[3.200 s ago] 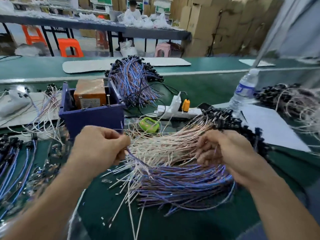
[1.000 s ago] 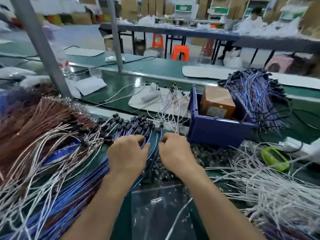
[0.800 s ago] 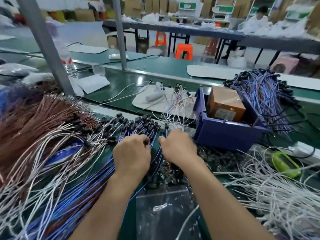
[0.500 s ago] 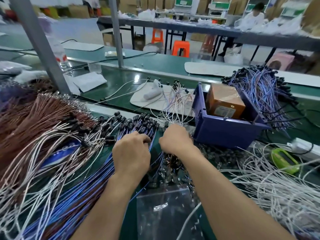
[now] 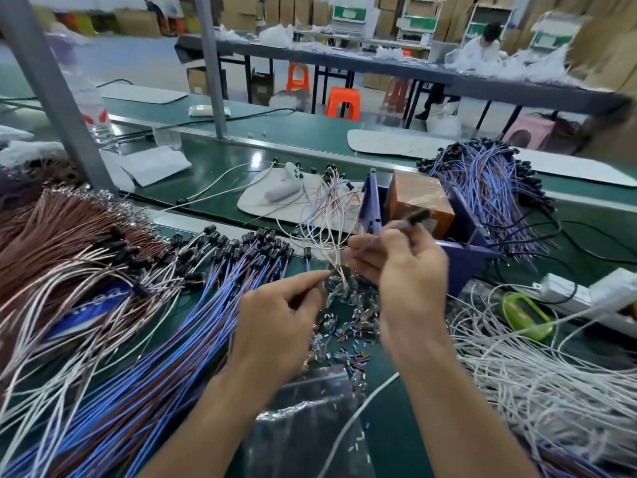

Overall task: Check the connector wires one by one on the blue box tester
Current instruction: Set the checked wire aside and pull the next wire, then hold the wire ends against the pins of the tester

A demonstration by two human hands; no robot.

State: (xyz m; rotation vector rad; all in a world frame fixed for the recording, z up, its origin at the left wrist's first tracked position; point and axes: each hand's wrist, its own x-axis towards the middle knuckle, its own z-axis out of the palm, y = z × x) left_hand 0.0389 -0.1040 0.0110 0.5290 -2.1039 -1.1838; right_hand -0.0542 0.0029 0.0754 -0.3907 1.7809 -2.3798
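My right hand [image 5: 396, 270] pinches one wire [image 5: 415, 217] right by the blue box [image 5: 462, 263], I cannot tell if my left hand [image 5: 279, 312] holds anything, and I should push the wire in straight.

One left hand [image 5: 275, 326], one right hand [image 5: 403, 267], one blue box [image 5: 472, 267], one brown block [image 5: 417, 194], one green gadget [image 5: 525, 313], one water bottle [image 5: 100, 122], two orange stools [image 5: 343, 103], and wires [image 5: 155, 357] too many to count.

Head-worn camera looks forward and down, close over the bench [image 5: 213, 167].
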